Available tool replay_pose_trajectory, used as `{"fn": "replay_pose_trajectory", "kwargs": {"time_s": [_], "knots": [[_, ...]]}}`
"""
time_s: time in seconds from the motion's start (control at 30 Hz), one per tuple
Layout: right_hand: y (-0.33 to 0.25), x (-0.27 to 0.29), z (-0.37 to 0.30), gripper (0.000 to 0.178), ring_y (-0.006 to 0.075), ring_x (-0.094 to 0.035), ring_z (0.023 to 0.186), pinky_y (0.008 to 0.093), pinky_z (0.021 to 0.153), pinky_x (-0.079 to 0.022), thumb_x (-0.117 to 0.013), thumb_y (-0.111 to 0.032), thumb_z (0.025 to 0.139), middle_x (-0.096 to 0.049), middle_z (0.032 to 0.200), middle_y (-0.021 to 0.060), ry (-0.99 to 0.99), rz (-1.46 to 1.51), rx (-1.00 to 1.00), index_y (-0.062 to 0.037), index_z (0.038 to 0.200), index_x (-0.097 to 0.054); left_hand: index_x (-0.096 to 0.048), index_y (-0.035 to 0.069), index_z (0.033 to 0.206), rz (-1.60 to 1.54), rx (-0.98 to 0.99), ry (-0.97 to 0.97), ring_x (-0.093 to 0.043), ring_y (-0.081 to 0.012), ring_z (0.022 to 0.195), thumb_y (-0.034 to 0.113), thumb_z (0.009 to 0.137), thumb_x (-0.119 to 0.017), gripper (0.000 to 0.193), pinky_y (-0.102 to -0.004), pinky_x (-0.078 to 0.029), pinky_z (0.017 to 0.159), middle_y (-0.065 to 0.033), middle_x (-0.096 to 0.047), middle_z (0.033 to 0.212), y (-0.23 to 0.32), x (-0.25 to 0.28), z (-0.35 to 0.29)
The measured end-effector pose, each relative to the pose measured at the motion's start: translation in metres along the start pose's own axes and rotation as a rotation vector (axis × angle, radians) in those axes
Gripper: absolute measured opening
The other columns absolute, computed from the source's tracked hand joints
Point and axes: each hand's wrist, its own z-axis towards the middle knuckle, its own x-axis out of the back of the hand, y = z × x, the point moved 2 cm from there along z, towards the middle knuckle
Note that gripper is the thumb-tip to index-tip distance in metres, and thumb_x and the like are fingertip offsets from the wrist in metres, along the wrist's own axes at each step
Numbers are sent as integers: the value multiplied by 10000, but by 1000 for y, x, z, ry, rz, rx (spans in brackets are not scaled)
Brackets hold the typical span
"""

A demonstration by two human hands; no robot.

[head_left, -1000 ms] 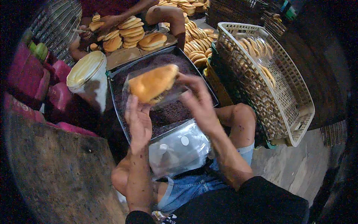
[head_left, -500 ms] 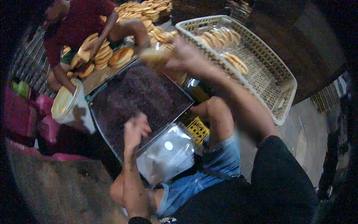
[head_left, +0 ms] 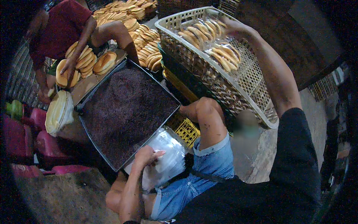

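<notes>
My left hand [head_left: 147, 156] is over a stack of clear plastic bags [head_left: 166, 168] on my lap side of the tray, its fingers closed at the top bag. My right hand [head_left: 235, 28] reaches into the far end of a pale plastic crate [head_left: 257, 106], closed at the end of a row of bagged buns [head_left: 203, 33]; its fingertips are partly hidden. A second group of bagged buns [head_left: 225, 56] lies nearer in the crate. Between my left hand and the co-worker sits a square metal tray of dark crumbly filling [head_left: 128, 108].
Across the tray, a co-worker in a dark red shirt [head_left: 69, 22] handles a pile of split buns [head_left: 87, 61] beside a pale tub [head_left: 59, 112]. Many buns [head_left: 149, 46] are heaped behind. A yellow crate [head_left: 187, 131] stands by my knee; pink containers [head_left: 48, 147] are at left.
My right hand has carried bread from above the tray's far corner into the crate. My left hand has moved from over the filling to the plastic bags. The view has shifted.
</notes>
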Motion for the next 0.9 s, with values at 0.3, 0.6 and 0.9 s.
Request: {"fn": "replay_pose_trajectory", "kwargs": {"time_s": [0.3,0.6,0.9], "knots": [[-308,-246,-84,875,418,-654,993,465,871,-520,-657,-693,796,-671,1030,277,-325,-257,438,50,1242,-533,-627,-11,681,-1006,-233,632,-558,-96,458,370,1016,-533,516,-238,-400,403,-83,-628,599,7,74,-57],[-372,-331,-96,174,170,-624,737,304,664,-490,-645,-196,928,-648,804,70,6,790,423,-30,952,-599,-686,-18,924,-1465,-216,855,-693,-179,643,511,990,-526,556,-286,-542,563,-143,-716,810,-45,82,-90],[-289,-379,-139,342,209,-621,876,299,801,-526,-650,-281,955,-628,1025,104,-102,1784,-46,-60,1199,-559,-667,31,1040,-1832,-365,1070,-723,-195,812,406,970,-598,388,-317,-586,620,-113,-724,955,-22,97,-77]]}}
